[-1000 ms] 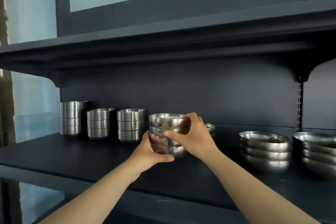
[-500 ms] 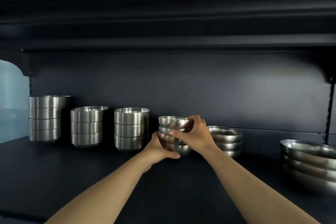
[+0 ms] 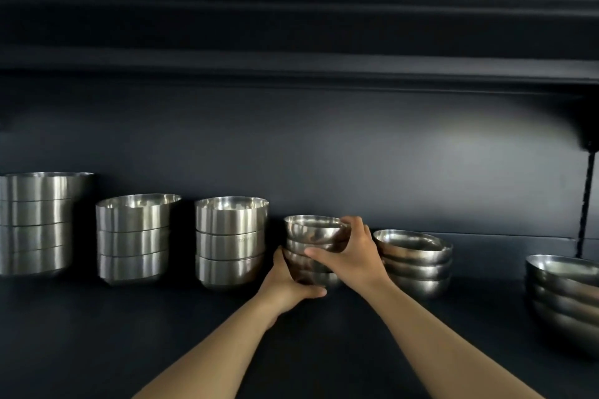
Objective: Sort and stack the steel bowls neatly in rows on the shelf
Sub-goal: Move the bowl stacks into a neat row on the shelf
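Note:
A small stack of round steel bowls [image 3: 312,232] stands at the middle of the dark shelf [image 3: 162,334]. My left hand [image 3: 288,285] cups its lower bowls from the left and below. My right hand [image 3: 353,256] grips the upper bowls from the right, thumb across the front and fingers over the far rim. Three stacks of straight-sided steel bowls [image 3: 230,243] line up to the left. A stack of wider shallow bowls [image 3: 418,259] stands just to the right, behind my right hand.
Another stack of large shallow bowls [image 3: 564,298] sits at the right edge. An upper shelf [image 3: 291,68] hangs low overhead. A slotted upright [image 3: 586,201] runs down the back wall at the right.
The view has moved closer and lower, so the shelf fills the frame. Both hands stay on the small bowl stack, which now sits nearer the back, in line with the other stacks.

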Demonstrator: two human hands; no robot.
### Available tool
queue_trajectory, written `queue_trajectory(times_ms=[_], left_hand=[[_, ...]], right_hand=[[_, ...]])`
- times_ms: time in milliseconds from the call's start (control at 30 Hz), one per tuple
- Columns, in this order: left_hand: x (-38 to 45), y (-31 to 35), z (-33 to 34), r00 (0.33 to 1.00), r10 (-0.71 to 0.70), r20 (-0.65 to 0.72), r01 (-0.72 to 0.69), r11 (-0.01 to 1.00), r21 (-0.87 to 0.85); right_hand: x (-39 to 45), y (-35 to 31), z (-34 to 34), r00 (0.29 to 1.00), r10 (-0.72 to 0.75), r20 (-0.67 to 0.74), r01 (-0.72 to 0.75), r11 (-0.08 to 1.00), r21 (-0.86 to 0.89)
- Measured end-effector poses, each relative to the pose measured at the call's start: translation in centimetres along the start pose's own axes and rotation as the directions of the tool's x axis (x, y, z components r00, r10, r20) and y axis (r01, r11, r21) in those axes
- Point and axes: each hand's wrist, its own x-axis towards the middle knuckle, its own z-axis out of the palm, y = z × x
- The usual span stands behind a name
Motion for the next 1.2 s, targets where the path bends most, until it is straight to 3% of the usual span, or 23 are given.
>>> queue_trajectory(times_ms=[300, 1200], left_hand=[[0.2, -0.3, 0.3, 1.000, 0.006, -0.014, -0.005, 0.997, 0.074], [-0.6, 1.0, 0.6, 0.998, 0.062, -0.005, -0.063, 0.994, -0.085]], right_hand=[[-0.3, 0.0, 0.3, 0.998, 0.019, -0.054, -0.018, 0.999, 0.034], [-0.2, 0.5, -0.3, 1.000, 0.009, -0.028, -0.007, 0.997, 0.073]])
